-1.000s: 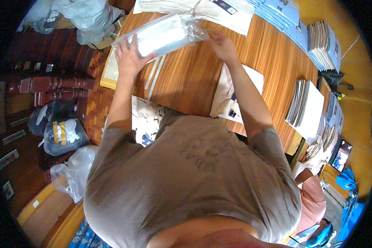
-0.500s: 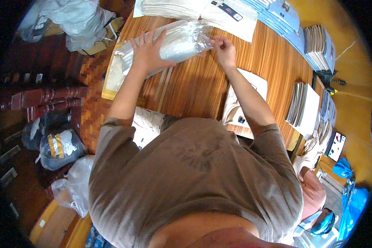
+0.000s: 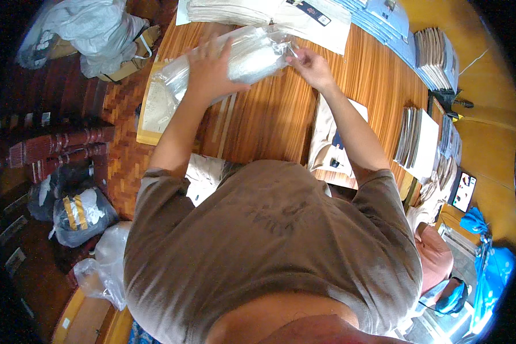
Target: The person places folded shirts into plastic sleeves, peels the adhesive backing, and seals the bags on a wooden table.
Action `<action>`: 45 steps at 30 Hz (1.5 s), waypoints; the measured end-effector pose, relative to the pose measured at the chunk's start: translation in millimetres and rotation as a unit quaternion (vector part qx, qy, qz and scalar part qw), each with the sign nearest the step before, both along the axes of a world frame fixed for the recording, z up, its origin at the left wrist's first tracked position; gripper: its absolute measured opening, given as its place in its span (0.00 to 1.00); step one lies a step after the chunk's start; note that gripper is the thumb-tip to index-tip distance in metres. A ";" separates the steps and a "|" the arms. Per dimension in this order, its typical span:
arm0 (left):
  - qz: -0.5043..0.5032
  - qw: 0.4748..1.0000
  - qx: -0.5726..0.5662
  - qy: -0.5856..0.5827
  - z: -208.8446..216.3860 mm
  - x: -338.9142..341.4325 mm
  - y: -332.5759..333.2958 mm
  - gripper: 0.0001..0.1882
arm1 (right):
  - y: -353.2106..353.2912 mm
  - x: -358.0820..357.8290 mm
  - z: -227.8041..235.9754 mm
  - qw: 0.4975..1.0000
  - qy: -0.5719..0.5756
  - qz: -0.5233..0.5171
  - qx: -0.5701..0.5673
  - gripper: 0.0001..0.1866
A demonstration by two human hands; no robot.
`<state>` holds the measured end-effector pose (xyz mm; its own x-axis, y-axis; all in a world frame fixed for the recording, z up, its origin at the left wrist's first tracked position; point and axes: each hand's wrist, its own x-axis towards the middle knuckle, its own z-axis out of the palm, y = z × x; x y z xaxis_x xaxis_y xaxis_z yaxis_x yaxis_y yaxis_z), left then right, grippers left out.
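Left hand (image 3: 211, 71), fingers apart, is lying over clear plastic packet (image 3: 257, 57), far-left on table (image 3: 269, 114), probably steadying it; right hand (image 3: 313, 67) is pinching its right end, fingertips together, likely tensioning it.

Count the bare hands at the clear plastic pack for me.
2: the left hand, blurred and spread over the left part of the clear plastic pack, and the right hand at its right end. None appears hidden there.

Wooden tabletop (image 3: 275, 117) at twelve o'clock, parquet floor (image 3: 123, 106) at ten, dark-red furniture (image 3: 69, 140) at nine, yellowish wall (image 3: 490, 152) at three
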<state>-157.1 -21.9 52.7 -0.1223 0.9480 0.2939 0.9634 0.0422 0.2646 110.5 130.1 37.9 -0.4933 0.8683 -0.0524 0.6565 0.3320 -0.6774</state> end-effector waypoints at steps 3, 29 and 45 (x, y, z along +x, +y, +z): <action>-0.080 0.993 0.078 -0.028 -3.0 32.8 41.2 0.49 | -7.0 -15.5 3.5 0.999 0.034 0.040 -0.011 0.14; -0.100 0.989 -0.075 0.078 6.3 52.0 69.8 0.32 | 53.1 173.1 39.9 0.969 0.091 -0.183 0.136 0.17; -0.256 0.471 -0.333 -0.775 13.7 230.9 101.8 0.27 | -41.5 252.0 90.4 0.891 0.284 -0.343 0.083 0.35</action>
